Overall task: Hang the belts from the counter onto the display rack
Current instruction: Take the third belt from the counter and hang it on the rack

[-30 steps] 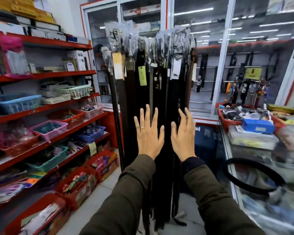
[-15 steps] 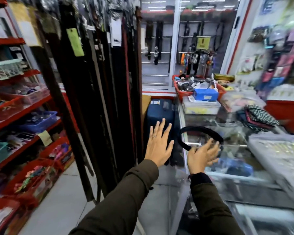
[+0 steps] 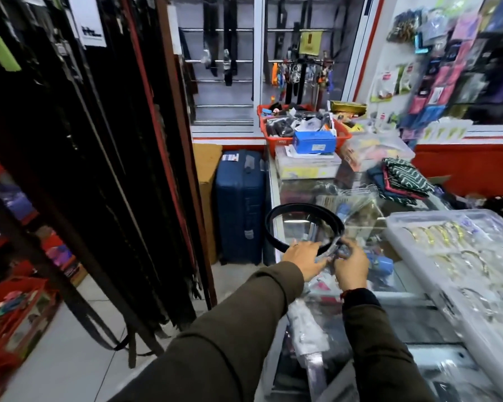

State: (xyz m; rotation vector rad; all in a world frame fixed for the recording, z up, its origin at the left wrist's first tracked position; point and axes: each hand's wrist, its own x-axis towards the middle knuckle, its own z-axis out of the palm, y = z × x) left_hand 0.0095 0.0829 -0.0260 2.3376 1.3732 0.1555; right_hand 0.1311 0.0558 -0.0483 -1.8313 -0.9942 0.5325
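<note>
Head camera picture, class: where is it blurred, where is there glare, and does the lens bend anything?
Head view: motion blur smears the packets on the right wall and the hands; the glass counter shows reflections; the hanging belts lean and bow near the left edge, wide-angle distortion.

The counter (image 3: 276, 181) top is clear glass, glossy and full of reflections. The coiled belt (image 3: 302, 208) on it looks like smooth black leather with a faint sheen. Hanging belts (image 3: 105, 169) on the rack are dark, mostly matt. The suitcase (image 3: 238, 204) is hard blue plastic, ribbed. A translucent plastic box (image 3: 453, 256) holds shiny gold-toned metal bangles. The sleeves (image 3: 230, 343) are matt olive cloth.
</note>
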